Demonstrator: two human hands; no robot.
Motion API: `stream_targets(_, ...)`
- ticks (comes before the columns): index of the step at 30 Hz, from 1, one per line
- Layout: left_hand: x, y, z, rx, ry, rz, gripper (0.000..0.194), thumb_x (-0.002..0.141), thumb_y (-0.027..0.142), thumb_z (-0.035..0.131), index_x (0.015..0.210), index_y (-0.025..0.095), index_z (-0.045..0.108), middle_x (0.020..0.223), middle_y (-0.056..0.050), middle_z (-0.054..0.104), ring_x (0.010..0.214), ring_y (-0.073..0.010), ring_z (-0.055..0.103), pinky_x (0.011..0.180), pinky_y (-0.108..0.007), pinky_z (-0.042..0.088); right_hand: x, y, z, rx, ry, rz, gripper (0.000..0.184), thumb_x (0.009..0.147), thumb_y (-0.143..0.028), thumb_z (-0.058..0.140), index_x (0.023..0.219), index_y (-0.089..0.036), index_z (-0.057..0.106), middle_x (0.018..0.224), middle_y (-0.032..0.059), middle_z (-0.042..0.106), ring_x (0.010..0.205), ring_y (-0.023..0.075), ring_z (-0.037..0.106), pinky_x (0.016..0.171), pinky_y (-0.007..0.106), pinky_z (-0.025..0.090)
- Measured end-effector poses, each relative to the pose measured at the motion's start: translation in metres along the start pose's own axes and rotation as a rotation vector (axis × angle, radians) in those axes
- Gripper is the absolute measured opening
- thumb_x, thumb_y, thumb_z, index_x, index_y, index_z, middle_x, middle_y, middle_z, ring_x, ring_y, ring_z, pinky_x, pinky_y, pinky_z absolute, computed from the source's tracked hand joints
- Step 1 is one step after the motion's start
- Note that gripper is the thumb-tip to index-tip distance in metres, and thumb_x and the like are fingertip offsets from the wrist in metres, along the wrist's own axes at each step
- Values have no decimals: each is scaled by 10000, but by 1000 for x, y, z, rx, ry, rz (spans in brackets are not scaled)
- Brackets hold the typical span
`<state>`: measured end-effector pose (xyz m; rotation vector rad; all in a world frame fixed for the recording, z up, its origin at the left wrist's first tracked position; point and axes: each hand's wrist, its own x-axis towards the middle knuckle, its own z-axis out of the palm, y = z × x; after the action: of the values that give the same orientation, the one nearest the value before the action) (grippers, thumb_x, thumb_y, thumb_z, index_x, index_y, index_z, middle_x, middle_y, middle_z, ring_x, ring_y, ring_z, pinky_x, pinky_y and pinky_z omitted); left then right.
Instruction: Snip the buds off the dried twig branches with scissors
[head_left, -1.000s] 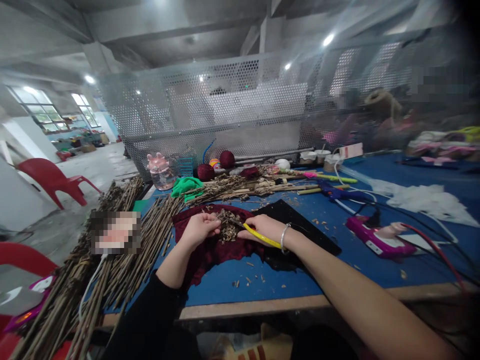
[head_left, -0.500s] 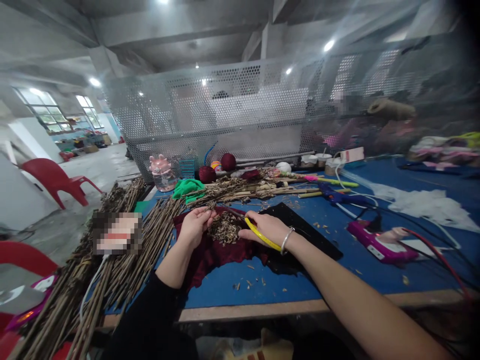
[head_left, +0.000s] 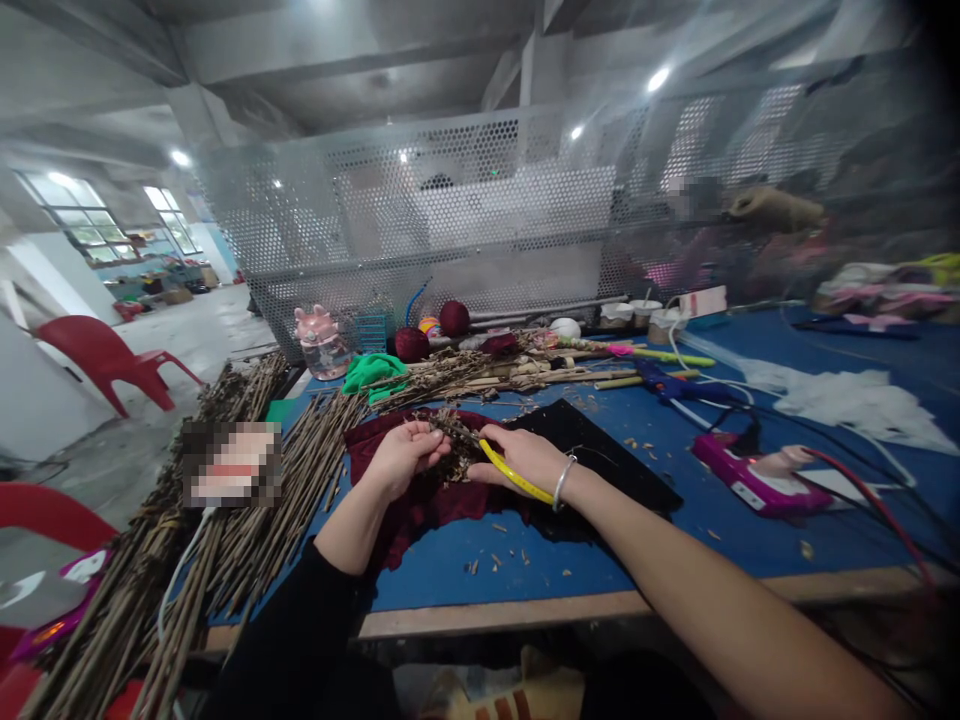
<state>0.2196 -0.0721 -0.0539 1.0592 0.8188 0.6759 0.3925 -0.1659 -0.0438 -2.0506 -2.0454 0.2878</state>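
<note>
Dried plant pieces [head_left: 455,468] lie heaped on a dark red cloth [head_left: 420,515] on the blue-topped desk [head_left: 480,590]. The right hand [head_left: 529,455] grips a yellow-handled tool [head_left: 517,477]; the left hand [head_left: 401,457] curls its fingers at the heap, whether around a sprig I cannot tell. Brown stalks [head_left: 300,485] lie leftward.

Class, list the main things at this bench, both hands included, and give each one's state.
Left hand: fingers curled, grip unclear
Right hand: closed around the yellow handle
Dark red cloth: spread out, rumpled
Dried stems: lying in a heap
Green cloth: crumpled
Pink-topped jar: upright, top on
Purple power strip: plugs inserted
Blue glue gun: lying down
Red chair: upright
Ceiling light: lit
</note>
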Motion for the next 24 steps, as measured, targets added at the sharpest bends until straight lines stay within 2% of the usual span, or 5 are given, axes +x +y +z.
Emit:
stream_targets(4,1,-1,-1,13,11,-14,82,696,89,658,691,93,576,654,-46,645,532,-46,597,480,-94,464,-1,-2,-1,30,13,6,599,704,-732,413,1024,-250,567,827,72,656,742,228,608,575,244,351)
stream_targets(9,2,-1,-4,73,8,-58,66,692,110,662,684,80,604,612,-38,634,476,-28,558,467,-92,450,1,3,3,92,30,-35,544,693,-722,442,807,-221,620,723,54,643,633,180,579,548,224,346)
stream_targets(13,4,-3,-10,123,23,-63,99,670,137,683,659,81,602,593,-34,629,448,-22,534,453,-99,434,4,10,6,129,34,-70,534,689,-715,456,713,-207,619,658,46,626,592,163,555,533,217,343)
stream_targets(18,9,-7,-16,175,68,-3,170,622,203,730,670,84,618,579,-28,623,451,-30,523,453,-115,427,4,9,3,145,17,-63,527,693,-699,468,700,-199,636,639,45,627,581,160,551,521,217,335)
stream_targets(24,10,-7,-16,103,77,53,133,673,166,693,750,70,643,638,-49,648,502,-34,551,514,-121,464,4,10,-2,81,18,-46,510,736,-664,448,694,-192,635,666,66,637,616,172,580,527,222,323)
